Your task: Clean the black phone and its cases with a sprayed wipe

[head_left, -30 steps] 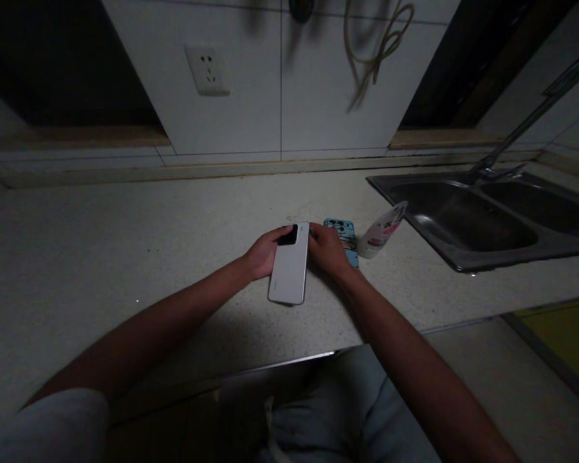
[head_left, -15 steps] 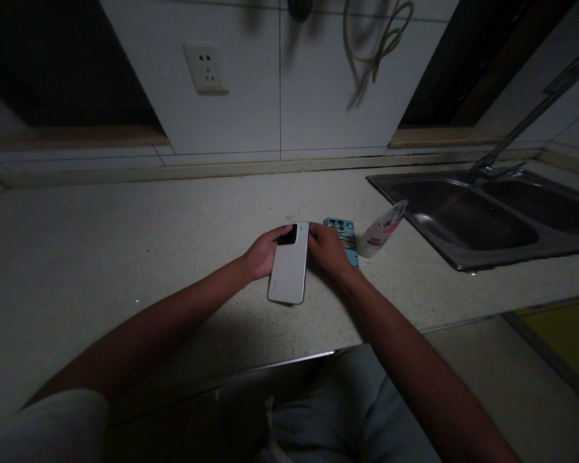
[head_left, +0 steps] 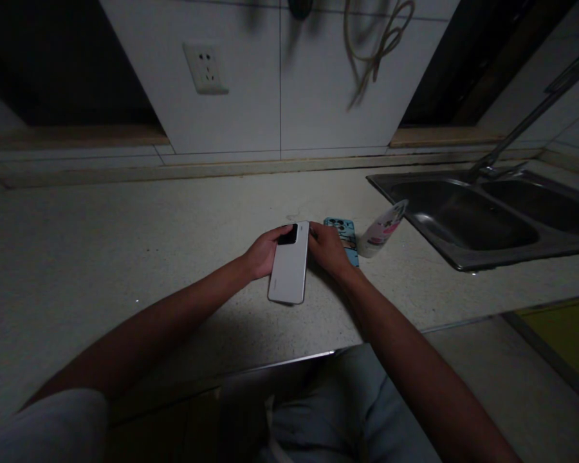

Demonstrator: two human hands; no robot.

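A white smartphone (head_left: 288,270) with a black camera block is held back side up over the counter, its camera end away from me. My left hand (head_left: 263,254) grips its left edge, with the thumb resting on the camera block. At the upper right edge is my right hand (head_left: 329,247), its fingers curled against the phone and partly hidden. Just right of that hand lies a blue patterned phone case (head_left: 350,243) with camera cutouts, partly covered by the hand. A white and pink squeeze tube (head_left: 382,230) stands on its cap beside the case.
The pale speckled countertop (head_left: 125,244) runs along a tiled wall with a power socket (head_left: 206,68). To the right is a double steel sink (head_left: 458,257) with a faucet (head_left: 511,135). A looped cord (head_left: 374,61) hangs on the wall.
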